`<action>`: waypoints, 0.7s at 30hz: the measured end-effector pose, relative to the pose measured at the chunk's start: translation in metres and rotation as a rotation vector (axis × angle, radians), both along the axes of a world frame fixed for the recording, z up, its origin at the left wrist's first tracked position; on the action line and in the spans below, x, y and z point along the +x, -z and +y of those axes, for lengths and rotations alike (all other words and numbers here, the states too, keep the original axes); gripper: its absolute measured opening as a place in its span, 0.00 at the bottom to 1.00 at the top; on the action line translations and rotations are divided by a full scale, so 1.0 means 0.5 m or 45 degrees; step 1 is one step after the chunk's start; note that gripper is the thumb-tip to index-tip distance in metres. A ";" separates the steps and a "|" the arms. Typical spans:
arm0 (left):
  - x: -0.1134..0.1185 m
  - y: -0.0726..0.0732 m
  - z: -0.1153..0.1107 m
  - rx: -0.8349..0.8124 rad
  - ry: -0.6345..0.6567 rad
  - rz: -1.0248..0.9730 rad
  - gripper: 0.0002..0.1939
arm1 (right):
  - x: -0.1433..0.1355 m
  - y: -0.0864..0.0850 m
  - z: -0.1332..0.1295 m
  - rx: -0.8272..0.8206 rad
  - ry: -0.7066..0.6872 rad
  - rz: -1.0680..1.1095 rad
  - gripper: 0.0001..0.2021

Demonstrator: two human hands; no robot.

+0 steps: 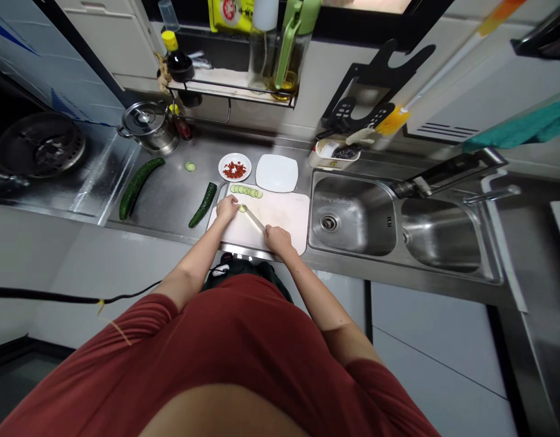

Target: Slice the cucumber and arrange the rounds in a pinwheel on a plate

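Near the middle of the frame my right hand [278, 240] is wrapped round the handle of a knife [256, 220], its blade slanting up and left over the white cutting board [284, 220]. At the blade's tip is a cucumber piece [242, 208], with the fingertips of my left hand [227, 208] right beside it; I cannot tell whether they pinch it. Overlapping cucumber slices [246, 192] line the board's upper left, and a cut cucumber [202, 205] lies just left of the board, below the plate of red pieces [222, 173]
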State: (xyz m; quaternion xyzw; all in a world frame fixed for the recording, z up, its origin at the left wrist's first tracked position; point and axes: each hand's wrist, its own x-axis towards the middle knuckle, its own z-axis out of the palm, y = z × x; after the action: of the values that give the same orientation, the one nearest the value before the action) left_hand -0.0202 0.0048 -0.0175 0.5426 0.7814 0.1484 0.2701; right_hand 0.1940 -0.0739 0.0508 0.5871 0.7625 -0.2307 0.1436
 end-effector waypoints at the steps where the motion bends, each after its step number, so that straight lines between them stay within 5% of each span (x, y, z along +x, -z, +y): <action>1: -0.001 0.002 0.002 -0.005 -0.006 -0.002 0.10 | -0.002 0.001 0.000 0.000 -0.002 0.000 0.16; 21: -0.007 0.001 0.019 -0.077 -0.046 -0.024 0.10 | -0.022 0.015 0.006 -0.034 -0.014 0.000 0.15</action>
State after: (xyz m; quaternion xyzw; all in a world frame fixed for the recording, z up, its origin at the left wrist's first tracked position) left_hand -0.0236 0.0144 -0.0180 0.5186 0.7926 0.1347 0.2910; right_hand 0.1828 -0.0710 0.0433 0.5811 0.7625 -0.2399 0.1526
